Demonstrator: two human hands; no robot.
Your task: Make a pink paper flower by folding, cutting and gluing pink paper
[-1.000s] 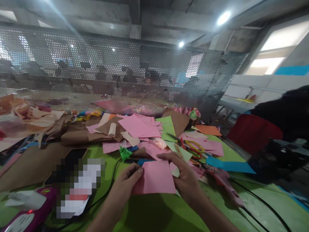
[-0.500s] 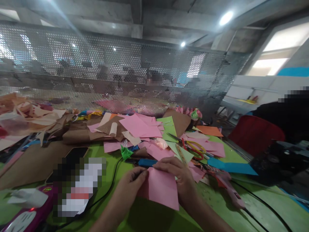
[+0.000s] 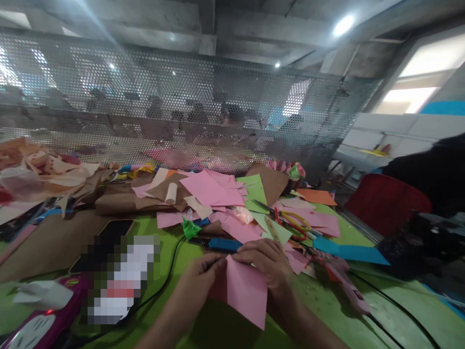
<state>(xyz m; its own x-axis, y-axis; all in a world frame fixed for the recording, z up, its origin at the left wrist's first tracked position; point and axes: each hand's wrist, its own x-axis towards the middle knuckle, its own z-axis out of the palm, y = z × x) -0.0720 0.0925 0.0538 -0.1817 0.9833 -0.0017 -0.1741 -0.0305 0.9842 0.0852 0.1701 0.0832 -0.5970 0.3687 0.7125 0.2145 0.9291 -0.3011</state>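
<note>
A square of pink paper [image 3: 247, 292] is held between my two hands above the green table, its near corner pointing down toward me. My left hand [image 3: 203, 277] pinches the upper left edge with thumb and fingers. Around the upper right edge, my right hand [image 3: 271, 266] is closed, fingers laid across the top. The sheet bends along a line near the left hand, and its left part lies in shadow. Just beyond the hands is a blue-handled tool [image 3: 223, 244], probably a cutter, beside a crumpled green piece [image 3: 191, 228].
Scissors with red and yellow handles [image 3: 294, 221] lie on paper scraps to the right, near a pink glue gun [image 3: 347, 286] with its cord. A phone [image 3: 112, 237] and a purple power strip [image 3: 54, 310] sit left. Pink sheets [image 3: 210, 189] pile up before a perforated metal screen [image 3: 163, 111].
The pink paper has tilted, its near corner dropping lower, and a bend shows more sharply near my left hand. Both hands have shifted slightly, still gripping it.
</note>
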